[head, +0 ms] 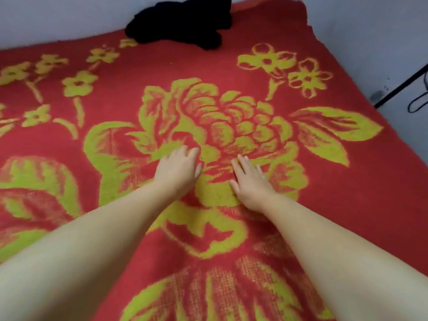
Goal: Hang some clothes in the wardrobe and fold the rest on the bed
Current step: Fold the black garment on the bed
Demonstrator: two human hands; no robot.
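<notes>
Left hand: left hand (179, 165) lies centre frame, fingers loosely bent, holding nothing.
Right hand: right hand (251, 179) lies just beside it, fingers straight, palm down, empty.
Surface: both rest on the red blanket with yellow-green flower pattern (361, 181).
Clothes: crumpled black garment (183, 24) sits at top centre, well apart from both hands.

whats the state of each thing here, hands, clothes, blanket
left hand: on the blanket, fingers loosely bent, holding nothing
right hand: flat on the blanket, fingers straight, holding nothing
black clothes: crumpled in an unfolded heap at the far edge of the bed, untouched
red and yellow blanket: spread out flat over the bed
black cord: hanging loose beside the bed at right
</notes>
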